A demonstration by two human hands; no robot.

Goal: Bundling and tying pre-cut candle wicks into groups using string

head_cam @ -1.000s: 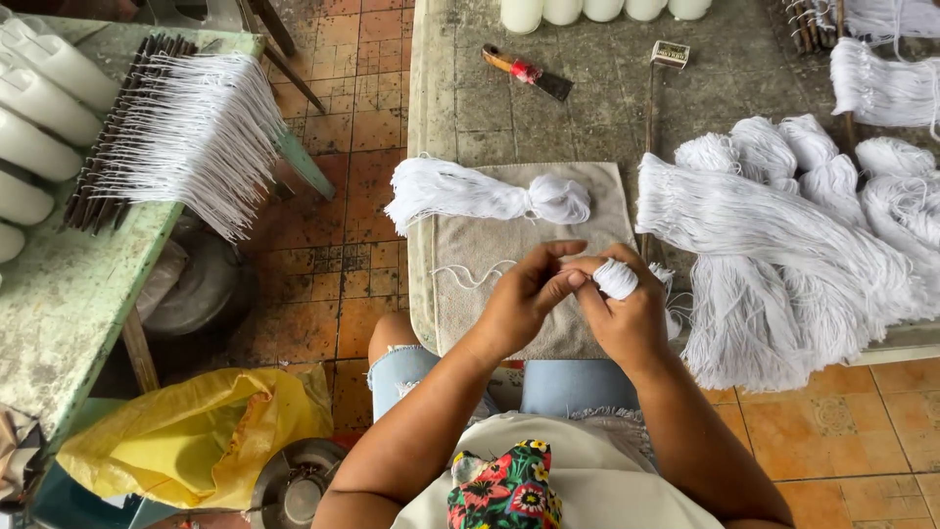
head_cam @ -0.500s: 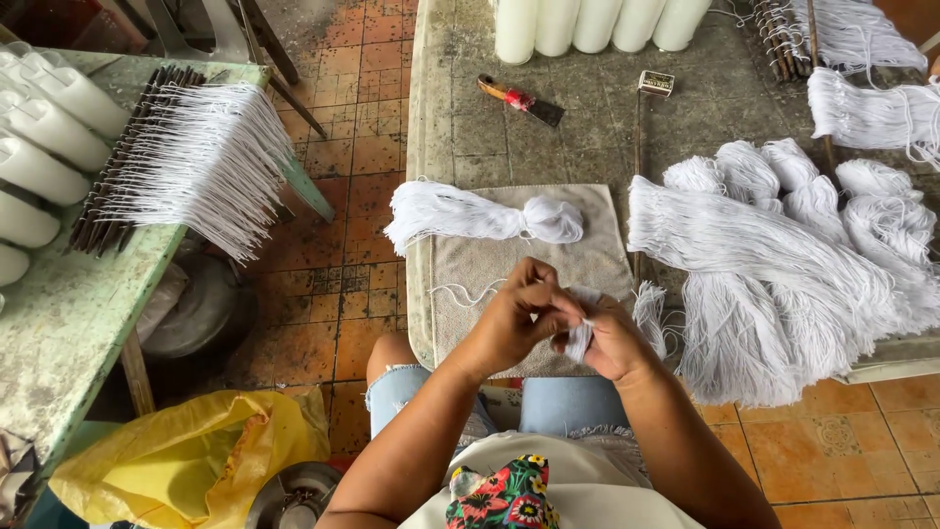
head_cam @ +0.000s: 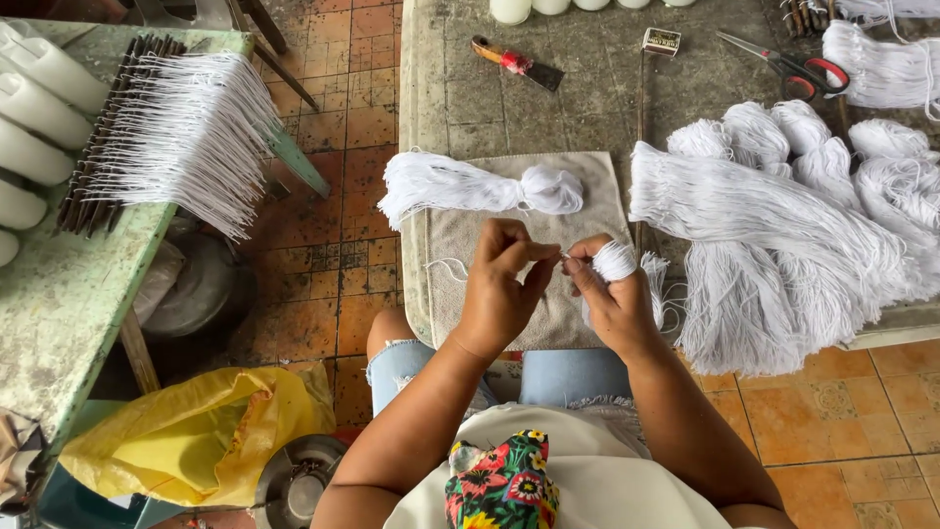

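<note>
Nearest, a flowered cloth (head_cam: 501, 482) lies in the person's lap, over a pale garment; just beyond it both hands meet above a grey towel (head_cam: 460, 235) spread on the worn table (head_cam: 607, 108); the left hand (head_cam: 501, 294) pinches a thin white thread (head_cam: 558, 257) between thumb and fingertips; the right hand (head_cam: 612, 299) grips the same thread, a small wad of white string (head_cam: 617, 261) wound round its fingers. Past the hands a tied white bundle (head_cam: 470, 184) rests on the towel's far edge; to the right a large heap of white strands (head_cam: 783, 235) spills over the table's near edge; farther back lie a red-handled scraper (head_cam: 516, 64) and red-handled scissors (head_cam: 788, 67); on the left bench, a rack of hanging white wicks (head_cam: 176, 137).
</note>
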